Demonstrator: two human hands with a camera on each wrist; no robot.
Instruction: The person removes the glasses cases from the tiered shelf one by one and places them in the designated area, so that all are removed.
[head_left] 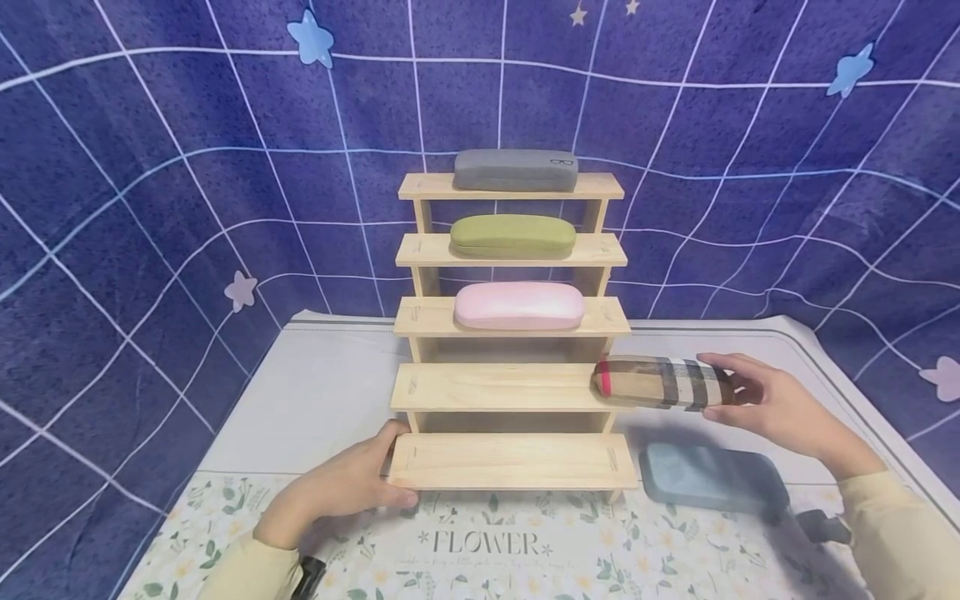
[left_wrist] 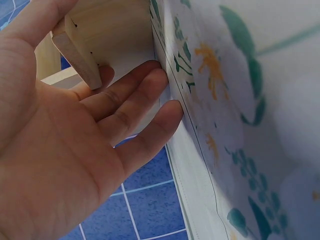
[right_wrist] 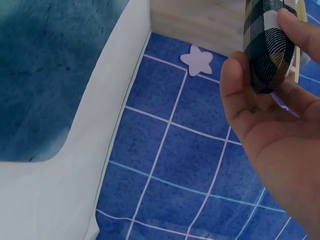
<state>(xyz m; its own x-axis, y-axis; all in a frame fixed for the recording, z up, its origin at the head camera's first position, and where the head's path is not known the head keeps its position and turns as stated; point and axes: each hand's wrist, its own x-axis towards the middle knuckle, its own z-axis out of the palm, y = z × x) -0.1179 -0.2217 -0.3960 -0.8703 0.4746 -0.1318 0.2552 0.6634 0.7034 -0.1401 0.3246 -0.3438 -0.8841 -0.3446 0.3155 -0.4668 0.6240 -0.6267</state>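
A tiered wooden stand stands in the middle, its steps rising away from me. My left hand holds the left end of its lowest step; in the left wrist view the thumb and index finger are at the board's end while the other fingers stretch out loosely. My right hand pinches the right end of a plaid glasses case, held level at the right end of the second step from the bottom. A pink glasses case, a green glasses case and a grey glasses case lie on the upper three steps.
A blue-grey case lies on the table at right, below my right hand. A white cover and a floral mat printed FLOWER lie under the stand. Behind hangs a blue gridded cloth with star shapes.
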